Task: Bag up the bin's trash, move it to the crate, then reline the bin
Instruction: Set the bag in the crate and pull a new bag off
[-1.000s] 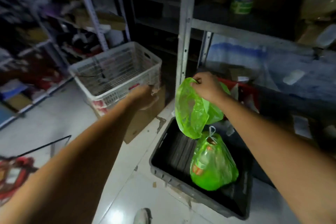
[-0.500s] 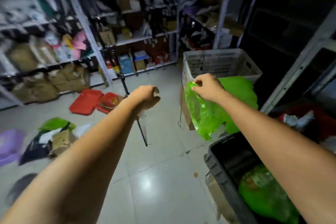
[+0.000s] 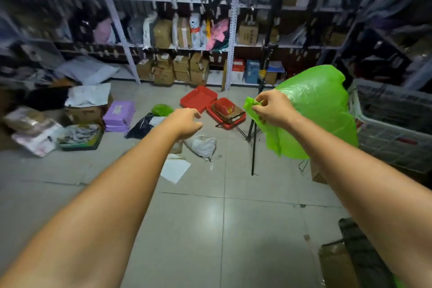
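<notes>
Hands apart: right hand [image 3: 272, 107] pinching green bag [image 3: 313, 112] (billowed, hanging downward), left hand [image 3: 187, 123] loosely curled, empty

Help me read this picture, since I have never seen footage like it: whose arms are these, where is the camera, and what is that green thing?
No machine here: a person wears one camera on the head, looking forward and down, so both bare arms reach into view. The right hand pinches the edge of an empty green plastic bag, which billows open in the air. The left hand is loosely curled and holds nothing. Ahead is a storeroom: a tiled floor strewn with red trays, a purple box and paper, with a white slatted crate at right.
</notes>
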